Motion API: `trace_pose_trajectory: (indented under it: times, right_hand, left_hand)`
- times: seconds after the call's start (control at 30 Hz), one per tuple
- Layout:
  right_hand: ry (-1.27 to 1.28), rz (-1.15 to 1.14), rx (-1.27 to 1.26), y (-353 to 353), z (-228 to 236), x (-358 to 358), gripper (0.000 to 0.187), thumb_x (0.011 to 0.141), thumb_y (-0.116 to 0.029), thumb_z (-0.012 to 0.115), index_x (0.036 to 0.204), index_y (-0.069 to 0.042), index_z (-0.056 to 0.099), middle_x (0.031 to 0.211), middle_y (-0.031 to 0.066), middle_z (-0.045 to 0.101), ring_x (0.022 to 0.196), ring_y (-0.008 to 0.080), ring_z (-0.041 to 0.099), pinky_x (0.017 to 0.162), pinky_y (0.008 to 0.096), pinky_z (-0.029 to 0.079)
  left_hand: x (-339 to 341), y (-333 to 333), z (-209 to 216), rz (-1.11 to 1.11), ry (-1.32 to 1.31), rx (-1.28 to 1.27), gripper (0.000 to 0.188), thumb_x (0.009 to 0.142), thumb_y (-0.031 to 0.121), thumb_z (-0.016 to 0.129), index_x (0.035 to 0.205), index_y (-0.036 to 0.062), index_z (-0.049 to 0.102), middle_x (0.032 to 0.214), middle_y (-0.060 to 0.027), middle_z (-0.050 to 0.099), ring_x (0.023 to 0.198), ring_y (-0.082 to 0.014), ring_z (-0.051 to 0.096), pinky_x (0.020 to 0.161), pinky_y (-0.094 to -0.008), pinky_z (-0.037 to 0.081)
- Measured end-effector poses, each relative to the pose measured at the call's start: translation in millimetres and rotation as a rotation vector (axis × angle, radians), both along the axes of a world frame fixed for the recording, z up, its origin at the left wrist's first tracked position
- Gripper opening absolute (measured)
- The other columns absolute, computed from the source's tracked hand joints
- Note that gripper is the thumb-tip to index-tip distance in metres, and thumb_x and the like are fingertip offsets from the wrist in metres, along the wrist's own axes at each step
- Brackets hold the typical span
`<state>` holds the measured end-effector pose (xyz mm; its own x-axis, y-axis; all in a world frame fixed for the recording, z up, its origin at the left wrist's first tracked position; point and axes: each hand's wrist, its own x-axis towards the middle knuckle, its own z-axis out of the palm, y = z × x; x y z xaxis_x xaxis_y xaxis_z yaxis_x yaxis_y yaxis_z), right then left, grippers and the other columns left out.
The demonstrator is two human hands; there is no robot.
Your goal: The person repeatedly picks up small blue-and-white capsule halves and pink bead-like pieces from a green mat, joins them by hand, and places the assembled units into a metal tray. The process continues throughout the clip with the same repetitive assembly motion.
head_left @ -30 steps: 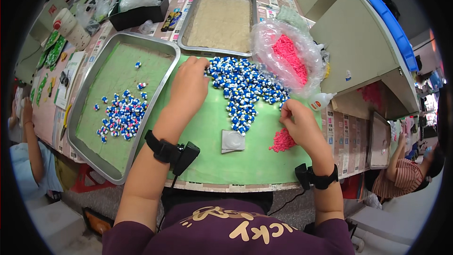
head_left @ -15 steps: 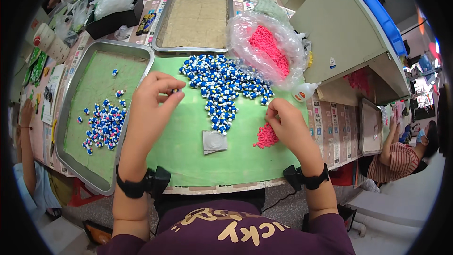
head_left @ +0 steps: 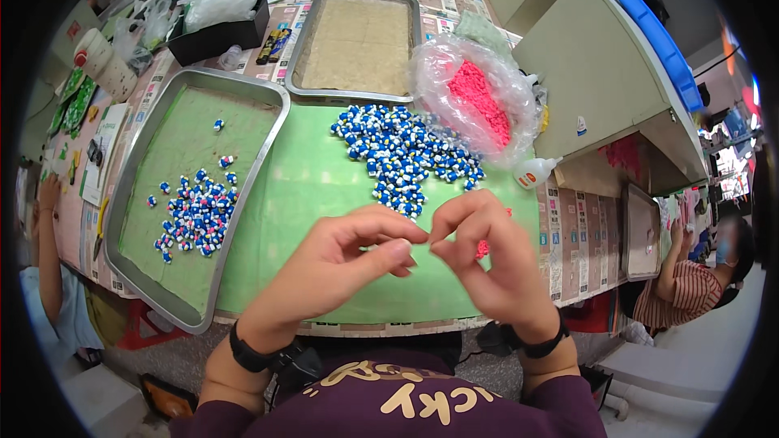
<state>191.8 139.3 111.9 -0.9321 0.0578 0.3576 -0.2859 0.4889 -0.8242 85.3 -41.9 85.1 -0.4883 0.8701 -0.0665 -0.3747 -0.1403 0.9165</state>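
Observation:
My left hand (head_left: 341, 259) and my right hand (head_left: 491, 255) meet above the green work surface (head_left: 284, 162), fingertips close together or touching. Both are pinched; whatever lies between the fingers is hidden or too small to make out. Just beyond them spreads a heap of small blue-and-white figure pieces (head_left: 398, 146). Beneath my right hand, a few small pink pieces (head_left: 483, 249) show, the rest covered. To the left, a metal tray (head_left: 280, 113) with a green lining holds blue-and-white pieces with pink bits (head_left: 199, 215).
A clear plastic bag (head_left: 430, 73) of pink pieces and a white glue bottle (head_left: 535, 172) stand at the right. Farther back is a brown-lined metal tray (head_left: 415, 24), beside a black box (head_left: 219, 42). A cabinet (head_left: 600, 57) borders the right; co-workers (head_left: 682, 292) sit on both sides.
My left hand has moved right and nearer, from beside the tray toward my right hand. My right hand has left the pink pile's far edge and turned inward. The view has shifted slightly.

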Motion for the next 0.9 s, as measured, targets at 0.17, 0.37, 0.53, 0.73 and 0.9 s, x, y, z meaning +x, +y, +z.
trace_pose_trajectory:
  times: [0.17,0.37,0.53,0.73,0.9]
  right_hand:
    - [0.083,0.033,-0.027,-11,-2,0,0.025,0.079,0.011,0.067,0.083,-0.007,0.049,0.091,0.0084,0.061,0.082,0.0234,0.056,0.072,0.0332,0.044]
    - [0.137,0.019,-0.077,-12,-5,4,0.023,0.082,0.009,0.068,0.083,-0.005,0.049,0.092,0.0122,0.062,0.078,0.021,0.061,0.064,0.0302,0.048]
    - [0.195,-0.007,0.107,-12,-2,6,0.024,0.08,0.01,0.069,0.082,-0.004,0.049,0.093,0.014,0.063,0.078,0.0229,0.063,0.063,0.0314,0.05]
    - [0.236,0.007,0.253,-17,-5,-4,0.026,0.07,0.012,0.067,0.081,-0.003,0.049,0.093,0.0149,0.062,0.078,0.0281,0.06,0.064,0.0352,0.049]
    - [0.064,0.063,0.391,-6,-12,-19,0.021,0.069,0.008,0.06,0.08,-0.004,0.048,0.088,0.0123,0.059,0.078,0.0295,0.058,0.068,0.0372,0.046]
  left_hand:
    - [0,1,-6,-0.091,-0.117,0.072,0.015,0.094,0.01,0.064,0.103,-0.0012,0.066,0.097,-0.0042,0.062,0.081,-0.0106,0.061,0.071,-0.0263,0.053]
    - [6,-1,-5,0.01,-0.03,0.091,0.01,0.092,0.004,0.064,0.099,-0.001,0.069,0.101,-0.0105,0.064,0.081,-0.0137,0.061,0.066,-0.0257,0.053]
    - [9,0,-3,0.046,0.003,0.099,0.009,0.091,0.005,0.067,0.097,-0.0008,0.07,0.097,-0.0055,0.062,0.082,-0.0102,0.06,0.067,-0.0237,0.052]
    - [8,-5,-3,0.121,0.135,-0.005,0.01,0.091,0.0,0.063,0.098,-0.0014,0.07,0.098,-0.0082,0.063,0.08,-0.0112,0.06,0.066,-0.0234,0.052]
    - [-1,-12,-11,0.267,0.351,-0.137,0.017,0.091,-0.002,0.061,0.107,-0.0012,0.068,0.1,-0.0067,0.061,0.088,-0.0106,0.059,0.072,-0.0237,0.053]
